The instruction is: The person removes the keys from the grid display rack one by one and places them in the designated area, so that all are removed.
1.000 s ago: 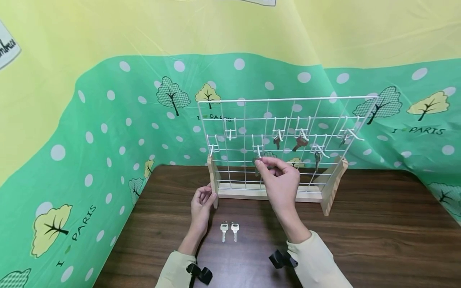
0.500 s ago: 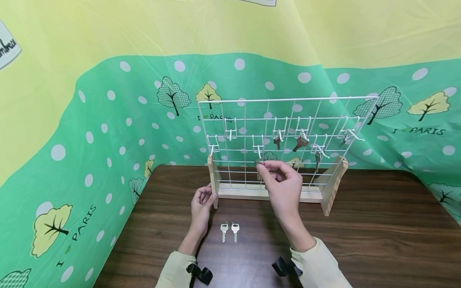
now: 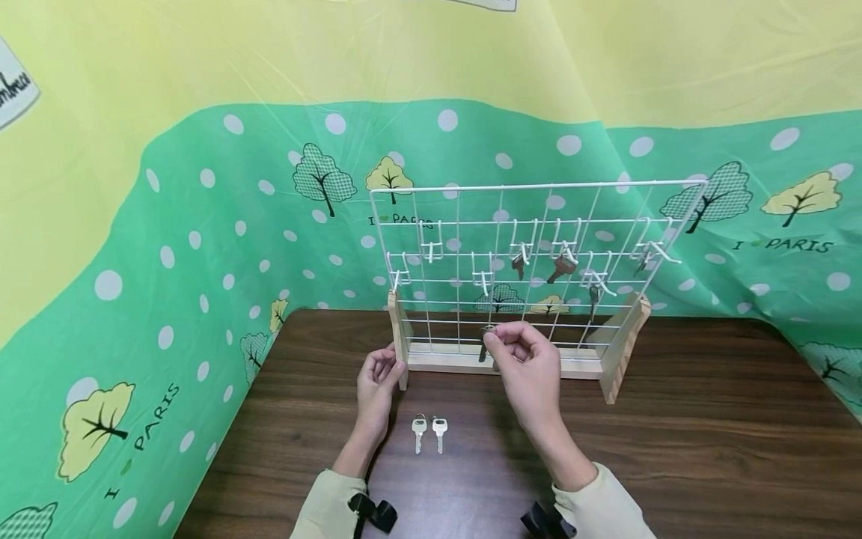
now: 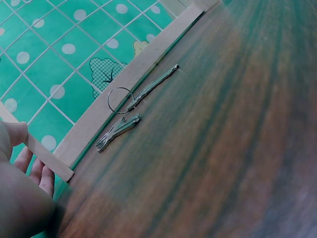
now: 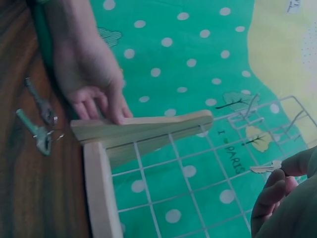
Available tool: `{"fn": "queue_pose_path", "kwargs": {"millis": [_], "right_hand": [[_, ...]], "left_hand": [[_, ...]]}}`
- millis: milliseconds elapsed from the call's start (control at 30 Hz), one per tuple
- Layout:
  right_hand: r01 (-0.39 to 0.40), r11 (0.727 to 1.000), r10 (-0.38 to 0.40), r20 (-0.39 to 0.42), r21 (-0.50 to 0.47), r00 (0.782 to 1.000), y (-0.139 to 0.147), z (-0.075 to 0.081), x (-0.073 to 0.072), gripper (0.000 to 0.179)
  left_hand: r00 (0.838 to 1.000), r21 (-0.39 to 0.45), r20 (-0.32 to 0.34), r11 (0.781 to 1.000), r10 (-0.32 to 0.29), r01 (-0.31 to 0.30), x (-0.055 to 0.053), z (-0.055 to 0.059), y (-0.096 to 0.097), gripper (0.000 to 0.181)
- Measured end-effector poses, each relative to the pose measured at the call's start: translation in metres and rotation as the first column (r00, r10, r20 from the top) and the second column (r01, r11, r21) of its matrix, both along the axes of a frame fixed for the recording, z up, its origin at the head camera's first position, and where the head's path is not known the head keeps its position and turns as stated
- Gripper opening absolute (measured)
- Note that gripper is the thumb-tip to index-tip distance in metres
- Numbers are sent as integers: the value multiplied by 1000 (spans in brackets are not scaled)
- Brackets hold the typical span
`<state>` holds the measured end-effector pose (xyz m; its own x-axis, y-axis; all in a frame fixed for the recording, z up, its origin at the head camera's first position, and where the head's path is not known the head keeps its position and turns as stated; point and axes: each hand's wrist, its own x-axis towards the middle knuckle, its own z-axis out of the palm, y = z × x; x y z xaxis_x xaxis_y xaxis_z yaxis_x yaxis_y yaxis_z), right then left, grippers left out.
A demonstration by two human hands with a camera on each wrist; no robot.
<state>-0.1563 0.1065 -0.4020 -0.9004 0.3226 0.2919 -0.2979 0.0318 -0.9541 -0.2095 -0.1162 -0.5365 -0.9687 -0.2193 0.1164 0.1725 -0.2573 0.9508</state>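
Observation:
My right hand (image 3: 528, 370) pinches a small key (image 3: 483, 350) between thumb and index finger, in front of the lower wires of a white wire rack (image 3: 539, 185). In the right wrist view that key (image 5: 266, 168) pokes out past the fingertips. The bare hook (image 3: 483, 283) sits above this hand. At the rack's left end, my left hand (image 3: 375, 385) holds the wooden side panel (image 3: 399, 337), thumb in front and fingers behind. Two silver keys (image 3: 440, 434) lie side by side on the table, between the forearms; a ring (image 4: 120, 100) shows on one.
Several keys (image 3: 562, 267) hang from hooks on the middle and right of the rack. More bare hooks (image 3: 431, 251) are on its left. A printed green and yellow cloth (image 3: 202, 224) stands behind the dark wooden table (image 3: 707, 434).
My right hand has drawn the key down and away from the hook at the rack's middle, toward the wooden base. The left hand and the table keys stay where they were.

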Motion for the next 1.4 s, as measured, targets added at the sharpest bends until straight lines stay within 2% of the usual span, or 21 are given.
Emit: {"fn": "queue_pose_path", "kwargs": {"millis": [567,900,1400], "right_hand": [[-130,991,127,112,24,986,5,-36,10,8],[-151,988,146,163,19,976,6,-53,14,8],[-184,983,181,271,-18,945,4,-68,19,8]], "left_hand": [[1000,1,6,1000,10,-10,0,1,0,25],[1000,-20,-1,1000,2,-2,0,0,-1,23],[1000,-22,8,1000,4,-4,0,1,0,29]]}}
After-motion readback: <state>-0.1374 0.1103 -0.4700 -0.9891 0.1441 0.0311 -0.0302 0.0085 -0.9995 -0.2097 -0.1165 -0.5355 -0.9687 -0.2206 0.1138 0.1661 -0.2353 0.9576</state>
